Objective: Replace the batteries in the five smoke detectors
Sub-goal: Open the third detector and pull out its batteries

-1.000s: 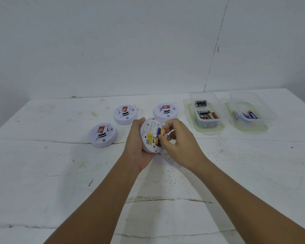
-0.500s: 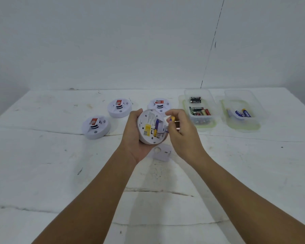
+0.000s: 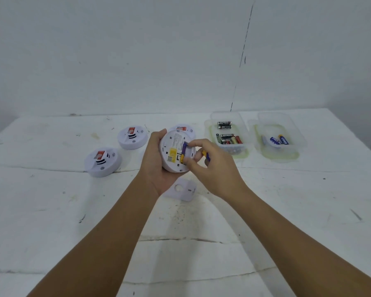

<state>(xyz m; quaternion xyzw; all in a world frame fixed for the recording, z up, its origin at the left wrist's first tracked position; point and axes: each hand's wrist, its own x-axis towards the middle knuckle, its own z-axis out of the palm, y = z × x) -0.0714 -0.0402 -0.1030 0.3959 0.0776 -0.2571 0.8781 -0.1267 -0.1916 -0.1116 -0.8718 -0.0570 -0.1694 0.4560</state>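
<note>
Smoke detector (image 3: 173,153) held underside up, above the table (image 3: 51,211), near the battery tubs.
A yellow label and a purple-yellow battery (image 3: 183,152) are shown in its white back; its front is hidden. It is cupped by the left hand (image 3: 159,166), while the battery is pinched by the right hand (image 3: 210,168), with a second battery (image 3: 206,155) tucked inside.

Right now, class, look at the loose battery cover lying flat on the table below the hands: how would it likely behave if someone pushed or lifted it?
The battery cover looks like thin, flat plastic, so it is probably very light and would slide easily across the table rather than roll. Lying flush, it may be fiddly to lift without catching an edge. Its cut-out suggests it could flex or crack if squeezed hard.
</note>
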